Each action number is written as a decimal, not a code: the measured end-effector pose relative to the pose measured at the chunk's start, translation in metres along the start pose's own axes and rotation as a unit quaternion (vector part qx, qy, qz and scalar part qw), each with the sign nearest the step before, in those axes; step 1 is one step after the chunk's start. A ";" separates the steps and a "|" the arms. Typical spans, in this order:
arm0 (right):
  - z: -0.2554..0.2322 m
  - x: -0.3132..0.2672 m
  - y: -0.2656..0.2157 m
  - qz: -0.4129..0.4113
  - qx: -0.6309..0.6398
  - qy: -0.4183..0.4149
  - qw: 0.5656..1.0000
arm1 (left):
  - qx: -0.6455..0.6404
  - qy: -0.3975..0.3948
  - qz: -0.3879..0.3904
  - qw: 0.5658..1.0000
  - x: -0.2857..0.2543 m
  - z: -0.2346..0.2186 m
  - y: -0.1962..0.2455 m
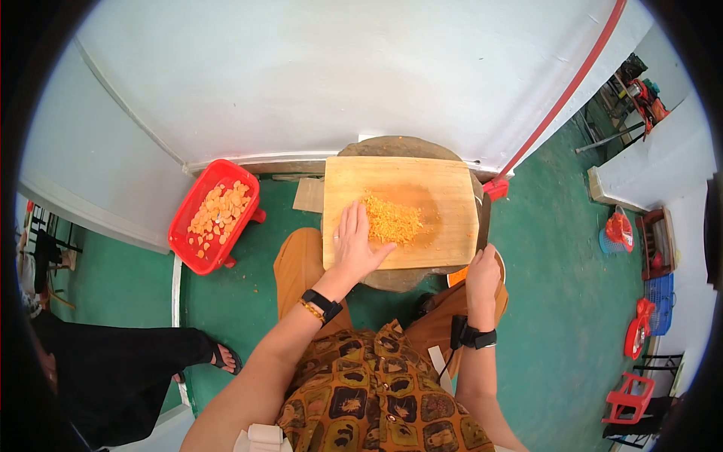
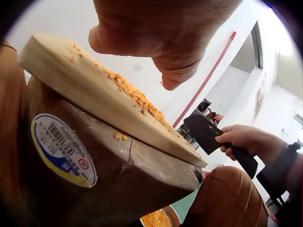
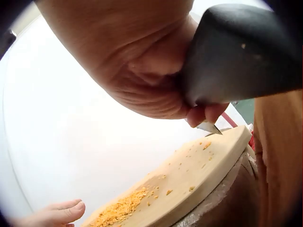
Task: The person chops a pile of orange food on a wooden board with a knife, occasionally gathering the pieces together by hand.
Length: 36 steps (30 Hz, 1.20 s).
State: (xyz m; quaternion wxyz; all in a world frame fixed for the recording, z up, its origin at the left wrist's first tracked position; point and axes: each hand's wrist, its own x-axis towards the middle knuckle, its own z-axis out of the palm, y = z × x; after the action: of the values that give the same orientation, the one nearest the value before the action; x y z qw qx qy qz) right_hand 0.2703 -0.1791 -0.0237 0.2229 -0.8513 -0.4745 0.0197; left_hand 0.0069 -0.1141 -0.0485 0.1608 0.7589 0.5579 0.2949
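Far left on the green floor, red tray (image 1: 184, 237) with orange slices (image 1: 217, 212). Next, wooden board (image 1: 444, 248) on a round block (image 1: 398, 279), sticker (image 2: 64, 150) on the block's side. Left hand (image 1: 354, 242) flat on the board, fingers straight and pressed together, fingertips touching the left edge of the minced orange pile (image 1: 393, 220) at board centre. Right hand (image 1: 482, 279) just off the board's right edge, fingers curled round the cleaver (image 1: 483, 222) handle, blade upright beside the board, clear of the pile. Bowl (image 1: 458, 276) of mince under that hand.
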 end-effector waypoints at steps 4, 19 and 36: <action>0.014 -0.008 -0.004 -0.004 -0.053 -0.044 0.998 | 0.072 -0.063 -0.017 0.995 -0.015 -0.004 0.001; 0.023 0.001 -0.048 -0.096 0.029 -0.063 0.993 | 0.046 -0.040 0.024 0.998 0.009 0.025 -0.018; 0.045 -0.018 -0.074 -0.164 -0.013 -0.122 0.979 | 0.092 -0.071 0.013 0.993 0.015 0.019 -0.012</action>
State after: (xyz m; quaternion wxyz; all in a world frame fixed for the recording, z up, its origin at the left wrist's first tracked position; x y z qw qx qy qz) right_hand 0.1899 -0.1442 -0.0379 0.1524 -0.7561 -0.6313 0.0804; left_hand 0.0132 -0.0950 -0.0661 0.1258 0.7968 0.5598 0.1896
